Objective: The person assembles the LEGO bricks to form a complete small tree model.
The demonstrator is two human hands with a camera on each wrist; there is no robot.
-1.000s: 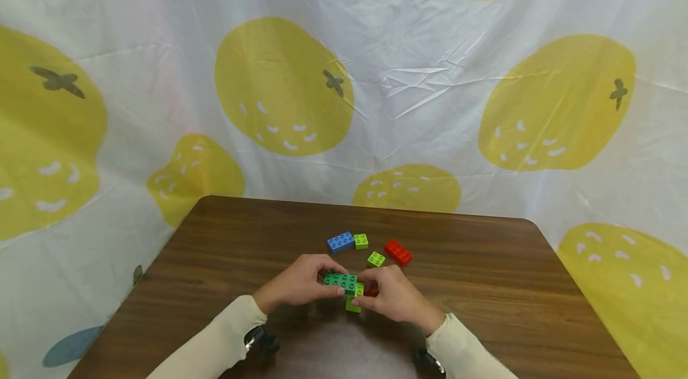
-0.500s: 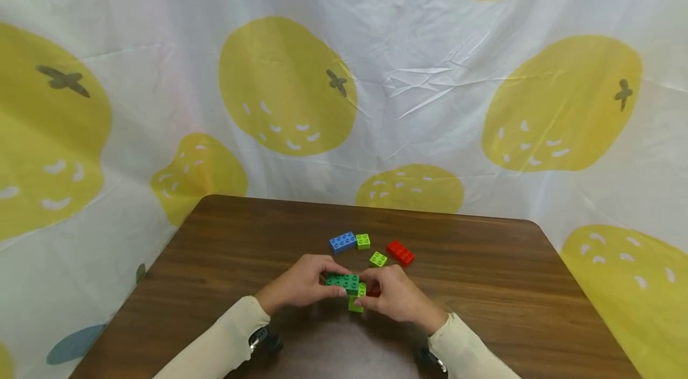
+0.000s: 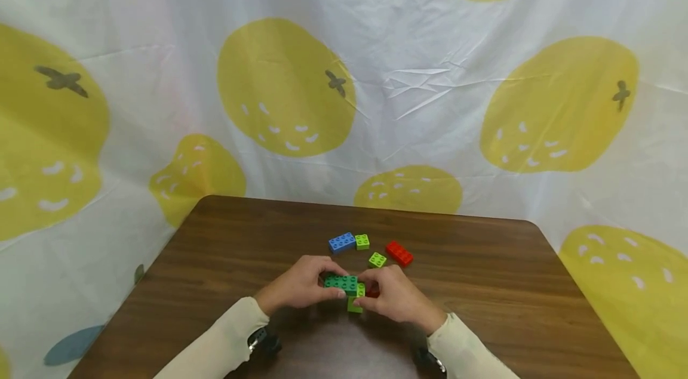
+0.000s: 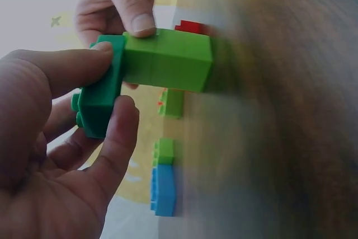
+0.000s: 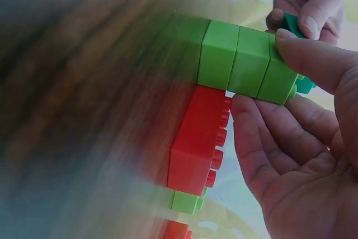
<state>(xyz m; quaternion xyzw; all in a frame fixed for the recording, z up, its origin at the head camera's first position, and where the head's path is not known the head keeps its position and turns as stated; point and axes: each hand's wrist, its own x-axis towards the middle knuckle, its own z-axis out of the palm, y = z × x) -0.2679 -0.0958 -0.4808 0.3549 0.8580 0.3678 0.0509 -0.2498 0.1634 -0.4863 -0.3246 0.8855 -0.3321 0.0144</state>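
Note:
In the head view my left hand [image 3: 301, 284] pinches a dark green toy building brick [image 3: 341, 285] between thumb and fingers. The right end of this brick lies over part of the top of a lime green stack [image 5: 249, 62] of several small bricks, with some top studs showing beside it. Whether the two are pressed fully together I cannot tell. My right hand [image 3: 396, 295] grips the upper part of that stack, which stands upright on the table. Right beside the stack's base, a red brick [image 5: 196, 138] sits on the table, mostly hidden by the right hand in the head view.
Beyond the hands lie a blue brick [image 3: 341, 242], a small lime brick [image 3: 362, 241] close against it, another small lime brick [image 3: 377, 259] and a red brick [image 3: 399, 253]. The brown wooden table [image 3: 484, 289] ends at a fruit-patterned cloth [image 3: 419, 104] behind it.

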